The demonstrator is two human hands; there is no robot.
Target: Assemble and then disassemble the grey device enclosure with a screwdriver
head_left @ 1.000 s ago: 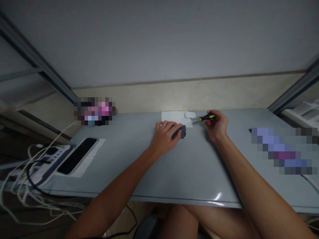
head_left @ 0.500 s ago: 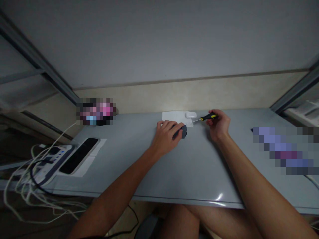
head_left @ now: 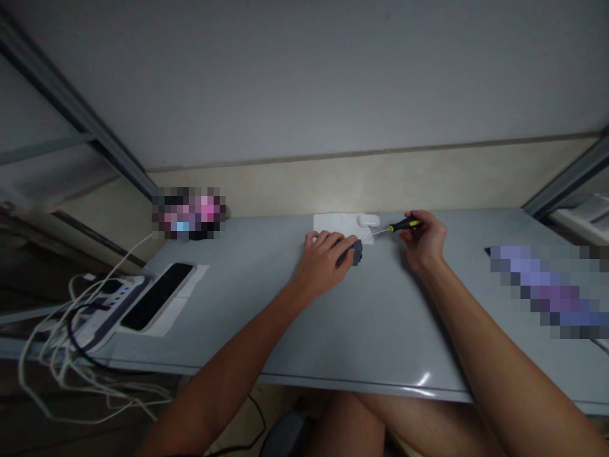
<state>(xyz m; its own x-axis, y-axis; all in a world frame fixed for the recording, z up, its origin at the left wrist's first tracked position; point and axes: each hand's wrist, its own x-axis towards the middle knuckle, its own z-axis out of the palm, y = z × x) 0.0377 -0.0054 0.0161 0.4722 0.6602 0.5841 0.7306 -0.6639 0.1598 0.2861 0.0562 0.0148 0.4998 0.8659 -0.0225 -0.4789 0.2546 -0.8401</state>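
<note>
My left hand point(head_left: 325, 261) grips a small dark grey block-shaped device point(head_left: 356, 252) that rests on the grey table point(head_left: 371, 324). My right hand point(head_left: 425, 241) holds a screwdriver point(head_left: 397, 226) with a black and yellow handle. Its thin metal shaft points left and down, with the tip at the top of the dark device. Just behind them a small white oval case point(head_left: 368, 220) lies on a white sheet of paper point(head_left: 335, 223).
A black phone point(head_left: 158, 296) lies on white paper at the left, beside a power strip point(head_left: 102, 308) with tangled white and black cables point(head_left: 61, 362) hanging off the table edge. Blurred items sit at the back left and at the right. A wall stands behind the table.
Both hands keep their hold and pose on the device and the screwdriver. The view has shifted slightly, so everything sits a little further right in the picture.
</note>
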